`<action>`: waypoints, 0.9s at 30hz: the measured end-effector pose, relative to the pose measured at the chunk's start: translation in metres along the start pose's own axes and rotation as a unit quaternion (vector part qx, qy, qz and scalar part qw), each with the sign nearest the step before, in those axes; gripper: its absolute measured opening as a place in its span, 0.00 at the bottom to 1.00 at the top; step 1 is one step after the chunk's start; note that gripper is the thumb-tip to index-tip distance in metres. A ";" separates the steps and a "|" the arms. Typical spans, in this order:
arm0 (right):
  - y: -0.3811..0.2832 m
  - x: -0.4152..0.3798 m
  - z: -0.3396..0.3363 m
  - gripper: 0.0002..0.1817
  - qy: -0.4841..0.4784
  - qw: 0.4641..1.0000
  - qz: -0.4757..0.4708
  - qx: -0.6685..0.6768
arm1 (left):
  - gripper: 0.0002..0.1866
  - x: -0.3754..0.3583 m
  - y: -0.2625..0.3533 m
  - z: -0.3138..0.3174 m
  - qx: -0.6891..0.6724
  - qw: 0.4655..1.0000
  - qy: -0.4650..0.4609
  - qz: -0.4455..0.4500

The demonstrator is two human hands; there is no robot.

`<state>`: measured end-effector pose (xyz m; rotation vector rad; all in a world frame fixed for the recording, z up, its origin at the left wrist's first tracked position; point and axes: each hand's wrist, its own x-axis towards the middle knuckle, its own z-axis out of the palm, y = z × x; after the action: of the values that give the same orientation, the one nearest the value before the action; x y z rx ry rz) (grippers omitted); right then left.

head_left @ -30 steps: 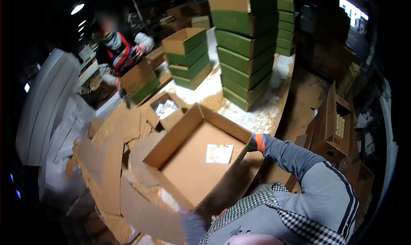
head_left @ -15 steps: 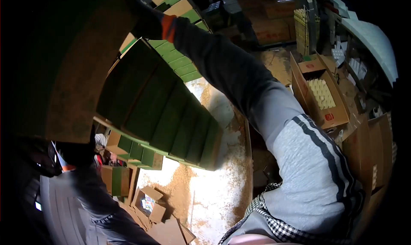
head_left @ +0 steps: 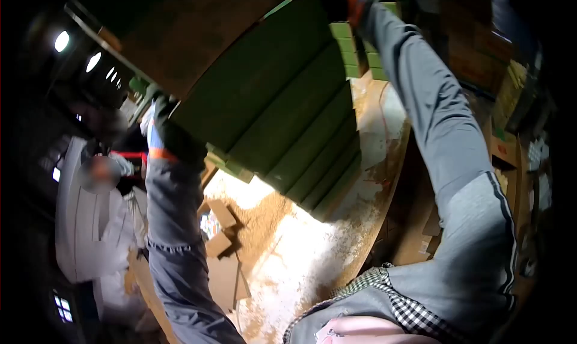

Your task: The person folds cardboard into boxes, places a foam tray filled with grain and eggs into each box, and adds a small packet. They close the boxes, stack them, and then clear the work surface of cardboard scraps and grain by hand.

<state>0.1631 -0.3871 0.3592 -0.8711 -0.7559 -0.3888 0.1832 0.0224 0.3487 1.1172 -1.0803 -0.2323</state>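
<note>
Overhead, both my arms reach up to a big carton, raised at the top of a tall stack of green boxes; shadow hides whether it touches them. My left hand, gloved, is at the carton's lower edge, and in this dark I cannot tell how its fingers are curled. My right hand is nearly lost in shadow by the carton's right side, its fingers unreadable too. Below, a small open box sits near flat cardboard on the brown-dusted white table
</note>
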 end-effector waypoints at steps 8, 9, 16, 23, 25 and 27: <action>0.009 -0.028 0.036 0.30 -0.115 0.989 0.065 0.062 | 0.12 -0.015 -0.022 0.074 -0.064 0.952 0.280 0.105; 0.009 -0.028 0.046 0.30 -0.084 0.994 0.043 0.048 | 0.12 -0.013 -0.024 0.078 -0.076 0.947 0.276 0.148; 0.024 -0.027 0.011 0.31 0.103 0.994 0.003 -0.022 | 0.08 -0.007 -0.024 0.073 -0.120 0.936 0.277 0.179; 0.026 -0.027 0.015 0.26 0.168 0.969 -0.077 -0.161 | 0.06 -0.003 -0.024 0.089 0.053 0.895 0.409 0.173; 0.017 -0.035 0.024 0.27 0.198 0.928 -0.077 -0.307 | 0.10 0.004 -0.013 0.050 0.292 0.893 0.335 -0.075; -0.005 -0.035 0.069 0.29 0.219 0.913 0.002 -0.344 | 0.19 -0.024 0.017 0.066 0.557 0.714 0.404 -0.132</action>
<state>0.1064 -0.3352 0.3651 -1.3804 -0.1809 -0.8444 0.1131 0.0052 0.3501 2.1652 -0.1348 0.7723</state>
